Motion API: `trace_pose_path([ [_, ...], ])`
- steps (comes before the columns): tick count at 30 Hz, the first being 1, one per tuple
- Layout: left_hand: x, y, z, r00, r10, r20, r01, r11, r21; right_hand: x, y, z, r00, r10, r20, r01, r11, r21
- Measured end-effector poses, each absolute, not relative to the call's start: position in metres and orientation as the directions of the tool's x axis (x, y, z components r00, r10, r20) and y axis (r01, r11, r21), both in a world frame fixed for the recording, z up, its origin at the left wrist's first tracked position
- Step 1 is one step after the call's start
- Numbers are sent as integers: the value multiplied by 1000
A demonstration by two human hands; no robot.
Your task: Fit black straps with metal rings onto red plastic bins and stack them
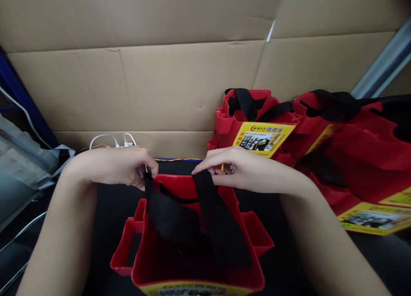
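Observation:
A red fabric bag [192, 261] with a yellow label along its near edge lies on the dark surface in front of me. Its two black handle straps [205, 219] run up from the bag toward my hands. My left hand [118, 165] is closed in a pinch on the left strap's upper end. On the other side, my right hand [237, 167] pinches the top of the right strap, with a ring showing on one finger. Both hands meet at the bag's far rim.
A stack of red bags [257, 116] with black handles and yellow labels sits at the right, more of them [362, 159] spreading toward the edge. Brown cardboard [160, 86] stands behind. White cables [111, 140] lie at the cardboard's foot. Grey material [22, 159] sits at the left.

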State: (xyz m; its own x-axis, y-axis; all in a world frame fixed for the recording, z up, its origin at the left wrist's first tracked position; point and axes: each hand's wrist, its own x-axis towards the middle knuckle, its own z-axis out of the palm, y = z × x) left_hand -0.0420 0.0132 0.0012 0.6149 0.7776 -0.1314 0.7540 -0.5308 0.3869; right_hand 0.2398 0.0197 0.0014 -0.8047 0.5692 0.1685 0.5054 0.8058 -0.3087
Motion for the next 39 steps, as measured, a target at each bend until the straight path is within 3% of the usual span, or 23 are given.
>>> trace_pose_path([
  [3,-45,20,5,610,785,-107,734,-509,450,235,20,0,-781,555,286,468,823,-322],
  [6,-43,23,10,611,791,30,650,-523,552,234,18,2,-685,587,431,492,810,-321],
  [10,-23,15,14,572,799,182,621,-568,541,232,9,5,-598,598,533,533,794,-293],
  [15,4,0,16,783,597,174,467,-749,470,229,-10,6,-838,471,276,420,879,-226],
  [19,8,-8,17,885,459,81,395,-830,394,230,-19,5,-879,462,118,428,873,-234],
  [25,21,-29,8,827,552,105,541,-833,115,232,-17,7,-882,458,113,419,871,-258],
  [29,27,-41,-3,825,547,141,554,-832,-21,237,-19,8,-840,534,95,506,835,-218],
  [36,16,-32,-7,905,414,101,408,-910,72,240,-37,-1,-786,611,95,590,787,-180],
  [39,18,-26,-10,906,417,79,416,-909,32,240,-50,-8,-750,657,74,641,750,-165],
])
